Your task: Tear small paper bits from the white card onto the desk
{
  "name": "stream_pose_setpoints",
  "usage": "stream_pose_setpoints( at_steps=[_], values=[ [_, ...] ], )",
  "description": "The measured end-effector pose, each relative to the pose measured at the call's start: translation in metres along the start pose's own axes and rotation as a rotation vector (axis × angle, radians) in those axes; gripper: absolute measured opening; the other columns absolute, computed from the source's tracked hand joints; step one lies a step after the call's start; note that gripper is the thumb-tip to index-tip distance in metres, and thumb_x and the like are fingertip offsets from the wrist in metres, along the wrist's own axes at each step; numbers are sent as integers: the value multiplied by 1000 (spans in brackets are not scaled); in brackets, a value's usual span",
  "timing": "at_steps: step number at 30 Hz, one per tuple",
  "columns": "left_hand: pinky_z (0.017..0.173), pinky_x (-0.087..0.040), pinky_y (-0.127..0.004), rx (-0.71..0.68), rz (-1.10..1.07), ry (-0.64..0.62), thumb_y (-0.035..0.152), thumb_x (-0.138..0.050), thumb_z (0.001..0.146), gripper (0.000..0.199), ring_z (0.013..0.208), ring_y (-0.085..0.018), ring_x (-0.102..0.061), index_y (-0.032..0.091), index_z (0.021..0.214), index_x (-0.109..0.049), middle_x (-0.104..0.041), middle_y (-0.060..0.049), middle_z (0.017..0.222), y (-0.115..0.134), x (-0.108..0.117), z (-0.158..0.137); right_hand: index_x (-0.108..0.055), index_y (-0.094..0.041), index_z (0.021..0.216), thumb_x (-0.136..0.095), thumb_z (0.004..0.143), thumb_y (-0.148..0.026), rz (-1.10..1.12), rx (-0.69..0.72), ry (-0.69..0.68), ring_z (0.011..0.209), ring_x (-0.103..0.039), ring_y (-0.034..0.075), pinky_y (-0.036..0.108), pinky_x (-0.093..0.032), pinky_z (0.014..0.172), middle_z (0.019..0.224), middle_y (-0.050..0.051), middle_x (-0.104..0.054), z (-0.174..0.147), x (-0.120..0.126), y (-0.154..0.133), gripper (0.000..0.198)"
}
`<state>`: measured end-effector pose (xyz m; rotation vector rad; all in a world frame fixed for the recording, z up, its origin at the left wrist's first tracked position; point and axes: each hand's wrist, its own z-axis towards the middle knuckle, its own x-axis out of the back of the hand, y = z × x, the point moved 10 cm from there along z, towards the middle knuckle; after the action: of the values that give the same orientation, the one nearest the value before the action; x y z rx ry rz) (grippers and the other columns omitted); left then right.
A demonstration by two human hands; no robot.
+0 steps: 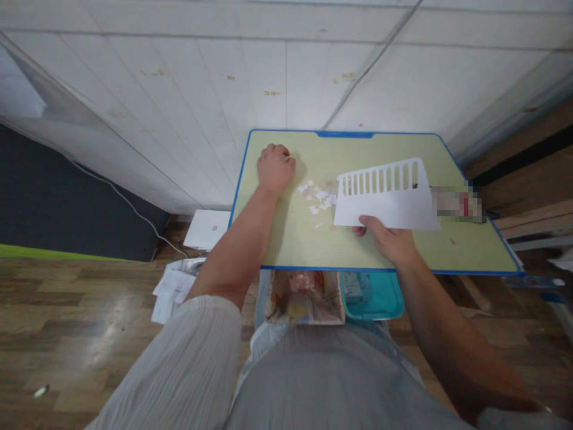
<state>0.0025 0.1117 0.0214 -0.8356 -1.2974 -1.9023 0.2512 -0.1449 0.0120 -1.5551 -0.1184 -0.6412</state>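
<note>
My right hand (pixel 387 237) grips the lower edge of a white sheet (pixel 380 206), thumb on top. A row of long rounded slots runs along the sheet's far side. It is tilted over the pale yellow table (pixel 308 248) with blue edging. Small torn scraps of white paper (pixel 321 196) lie scattered just left of the sheet, some close to its edge. My left hand (pixel 275 167) rests near the table's far left corner, fingers curled closed. Whatever may be inside those fingers is hidden.
Right of the sheet lies a blurred-out item (pixel 456 205). Below the table's near edge are a patterned box (pixel 308 301) and a turquoise tub (pixel 378 304). Papers (pixel 172 292) and a white box (pixel 208 230) sit on the floor at left. A white panelled wall (pixel 268 65) stands behind.
</note>
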Motion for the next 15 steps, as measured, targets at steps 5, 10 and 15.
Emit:
stream_pose_setpoints(
  at_steps=[5, 10, 15],
  values=[
    [129, -55, -52, 9, 17, -20, 15, -69, 106, 18, 145, -38, -69, 25, 117, -80, -80, -15, 144, 4, 1, -2, -71, -35, 58, -68, 93, -60, -106, -23, -3, 97, -80, 35, 48, -60, 116, 81, 6, -85, -37, 1, -1, 43],
    [132, -53, -54, 15, -48, -12, 22, -74, 110, 13, 149, -38, -68, 27, 120, -80, -80, -12, 144, 2, -4, 0, -77, -34, 60, -72, 92, -64, -110, -47, -38, 93, -80, 35, 49, -62, 112, 81, 7, -87, -60, -3, -1, 44],
    [130, -53, -54, 6, -33, -25, 23, -68, 117, 13, 147, -36, -68, 24, 122, -80, -80, -15, 145, 3, -6, 0, -78, -32, 63, -76, 94, -63, -50, -38, -34, 89, -82, 35, 50, -66, 107, 77, 7, -86, -65, -5, -5, 43]
  ],
)
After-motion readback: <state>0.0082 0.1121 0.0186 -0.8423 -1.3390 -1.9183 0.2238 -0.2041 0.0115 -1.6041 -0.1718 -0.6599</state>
